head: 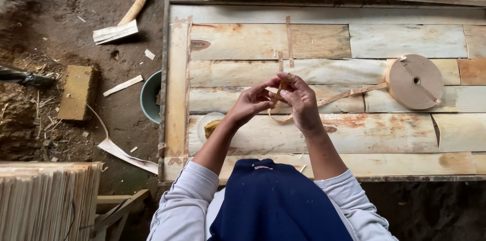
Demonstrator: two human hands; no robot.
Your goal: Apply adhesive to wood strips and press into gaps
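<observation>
While pale veneer sheets [324, 134] lie edge to edge across the wooden work table [177, 89], filling most of the view, a person in a grey long-sleeved top bends over them with both hands raised just above the boards. Left of the table is bare earth floor [66, 28] littered with wood scraps, and a stack of thin veneer strips [48, 200] stands at the lower left corner. On the right half of the table lies a flat roll of brown paper tape [415, 81], resting on its side; a loose tape strip [349, 94] runs from it leftward across the sheets to the hands. A teal bowl [148, 96] sits on the floor, touching the table's left edge, and a small white dish [207, 122] with something yellowish in it rests on the veneer just beside the left forearm. Left hand [253, 102] and right hand [301, 99] meet at the fingertips, both pinching the free end of the tape, which loops slackly below them.
</observation>
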